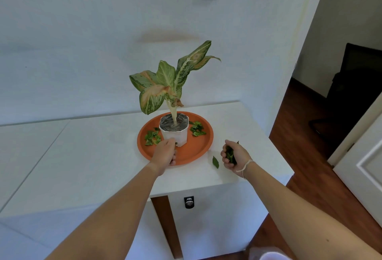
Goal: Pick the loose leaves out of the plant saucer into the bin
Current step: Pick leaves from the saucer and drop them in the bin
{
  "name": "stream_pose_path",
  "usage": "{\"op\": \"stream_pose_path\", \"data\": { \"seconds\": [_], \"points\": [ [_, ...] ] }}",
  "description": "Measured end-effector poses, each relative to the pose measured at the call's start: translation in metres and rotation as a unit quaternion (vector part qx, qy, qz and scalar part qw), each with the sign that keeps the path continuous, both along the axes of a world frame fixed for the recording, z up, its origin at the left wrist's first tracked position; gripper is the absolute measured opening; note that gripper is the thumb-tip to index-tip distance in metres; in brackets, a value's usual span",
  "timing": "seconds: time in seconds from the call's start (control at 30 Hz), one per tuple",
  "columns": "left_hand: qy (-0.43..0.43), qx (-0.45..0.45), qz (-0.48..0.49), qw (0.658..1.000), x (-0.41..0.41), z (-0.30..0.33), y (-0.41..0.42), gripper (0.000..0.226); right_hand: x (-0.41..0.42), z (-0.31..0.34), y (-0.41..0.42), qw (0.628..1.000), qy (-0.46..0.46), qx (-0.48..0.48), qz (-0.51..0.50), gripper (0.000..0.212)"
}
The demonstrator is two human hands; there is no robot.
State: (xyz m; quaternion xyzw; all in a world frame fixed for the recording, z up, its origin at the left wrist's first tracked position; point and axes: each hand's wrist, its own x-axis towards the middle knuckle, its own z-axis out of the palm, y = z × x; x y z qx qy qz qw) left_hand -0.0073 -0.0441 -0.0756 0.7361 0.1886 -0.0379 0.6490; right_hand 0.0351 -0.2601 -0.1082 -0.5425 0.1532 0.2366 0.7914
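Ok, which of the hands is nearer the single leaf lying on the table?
Right. The right hand, clutching a bunch of leaves, sits just right of the single leaf. The left hand is farther left, over the orange saucer.

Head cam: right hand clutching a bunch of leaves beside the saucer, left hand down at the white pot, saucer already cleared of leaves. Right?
Not cleared. The head view shows loose leaves still lying in the orange saucer: one pile left of the white pot at and another right of it at. The rest holds: right hand grips leaves, left hand is at the pot.
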Motion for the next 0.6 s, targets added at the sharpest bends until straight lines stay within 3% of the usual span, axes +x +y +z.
{"op": "stream_pose_path", "data": {
  "seconds": [0.1, 0.2, 0.3, 0.5, 0.6],
  "points": [
    [-0.003, -0.003, 0.003, 1.000, 0.000, -0.002, 0.001, 0.020, -0.002, -0.001, 0.000, 0.997, -0.025, -0.071, 0.024, 0.020],
    [-0.003, -0.007, 0.008, 1.000, 0.000, -0.003, 0.002, 0.021, -0.005, -0.002, 0.001, 0.985, -0.056, -0.154, 0.047, 0.024],
    [-0.001, -0.011, 0.012, 1.000, 0.000, -0.004, 0.001, 0.023, -0.008, -0.001, 0.004, 0.964, -0.081, -0.241, 0.074, 0.015],
    [0.001, -0.005, 0.013, 1.000, -0.002, -0.005, -0.002, 0.023, -0.005, -0.007, 0.015, 0.903, -0.132, -0.401, 0.079, 0.036],
    [0.000, -0.005, 0.012, 1.000, -0.003, -0.006, -0.002, 0.024, -0.005, -0.010, 0.020, 0.882, -0.148, -0.438, 0.094, 0.027]
  ]
}}
